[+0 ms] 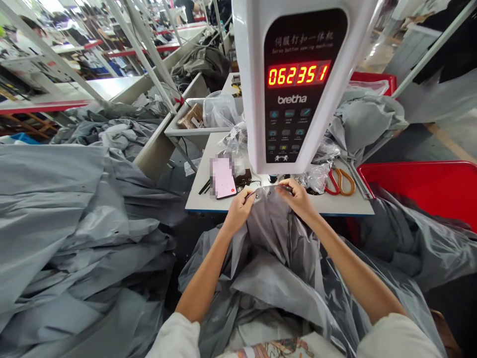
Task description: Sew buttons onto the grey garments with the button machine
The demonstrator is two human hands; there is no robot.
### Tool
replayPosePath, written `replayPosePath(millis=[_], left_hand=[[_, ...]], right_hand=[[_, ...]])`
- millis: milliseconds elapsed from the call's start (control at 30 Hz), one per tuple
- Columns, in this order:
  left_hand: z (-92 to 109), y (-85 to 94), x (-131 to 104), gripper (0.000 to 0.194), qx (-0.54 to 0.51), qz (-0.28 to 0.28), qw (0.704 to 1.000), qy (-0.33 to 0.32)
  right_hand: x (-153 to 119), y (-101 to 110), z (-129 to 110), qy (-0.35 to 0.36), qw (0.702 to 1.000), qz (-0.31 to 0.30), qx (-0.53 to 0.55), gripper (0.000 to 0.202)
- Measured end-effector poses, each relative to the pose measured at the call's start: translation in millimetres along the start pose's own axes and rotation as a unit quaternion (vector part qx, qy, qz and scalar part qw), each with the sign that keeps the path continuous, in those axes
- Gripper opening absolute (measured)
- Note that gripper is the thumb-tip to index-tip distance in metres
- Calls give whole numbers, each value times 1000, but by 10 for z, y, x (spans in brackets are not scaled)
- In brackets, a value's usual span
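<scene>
Between my two hands the edge of a grey sheet of fabric [269,214] is stretched at the front of the machine table. My left hand [241,206] pinches the edge on the left, close to a small round metal snap or eyelet. On the right, my right hand [295,196] grips the same edge with fingers closed. The rest of the fabric hangs down over my lap in folds. Right above my hands stands the white button sewing machine [244,89], its red display reading 062351. Its working head is mostly hidden behind the casing and my hands.
On the table [201,199] lie a phone [224,179] at left and scissors with red and orange handles [340,182] at right, near clear plastic bags. Grey fabric is heaped [74,238] to my left. A red bin [428,184] stands at right, a white tray [186,130] behind.
</scene>
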State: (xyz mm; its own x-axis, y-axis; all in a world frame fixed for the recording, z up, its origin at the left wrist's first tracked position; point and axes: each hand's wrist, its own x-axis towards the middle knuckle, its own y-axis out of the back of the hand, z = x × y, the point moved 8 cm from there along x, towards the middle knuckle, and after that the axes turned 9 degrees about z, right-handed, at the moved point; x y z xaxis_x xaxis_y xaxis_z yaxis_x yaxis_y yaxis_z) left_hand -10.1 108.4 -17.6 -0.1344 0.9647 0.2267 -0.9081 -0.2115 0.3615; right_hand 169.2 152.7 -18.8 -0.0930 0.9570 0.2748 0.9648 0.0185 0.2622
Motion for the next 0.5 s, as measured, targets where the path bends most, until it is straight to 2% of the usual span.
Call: replayPosePath(millis=[167, 267, 333, 400, 500], left_hand=[[-7, 18, -309, 26, -21, -65, 997, 44], [64, 22, -532, 28, -5, -116, 993, 23], [200, 48, -662, 20, 13, -138, 990, -37], [394, 96, -786, 11, 19, -144, 981, -131], [620, 177, -966, 14, 47, -129, 957, -257]], right_hand=[[-355, 68, 46, -64, 989, -132, -6, 37], [-626, 142, -20, -86, 979, -185, -11, 35], [-780, 225, -107, -75, 978, -192, -26, 22], [-911, 322, -237, -36, 982, -182, -33, 7], [-1103, 432, -463, 50, 984, -172, -13, 17]])
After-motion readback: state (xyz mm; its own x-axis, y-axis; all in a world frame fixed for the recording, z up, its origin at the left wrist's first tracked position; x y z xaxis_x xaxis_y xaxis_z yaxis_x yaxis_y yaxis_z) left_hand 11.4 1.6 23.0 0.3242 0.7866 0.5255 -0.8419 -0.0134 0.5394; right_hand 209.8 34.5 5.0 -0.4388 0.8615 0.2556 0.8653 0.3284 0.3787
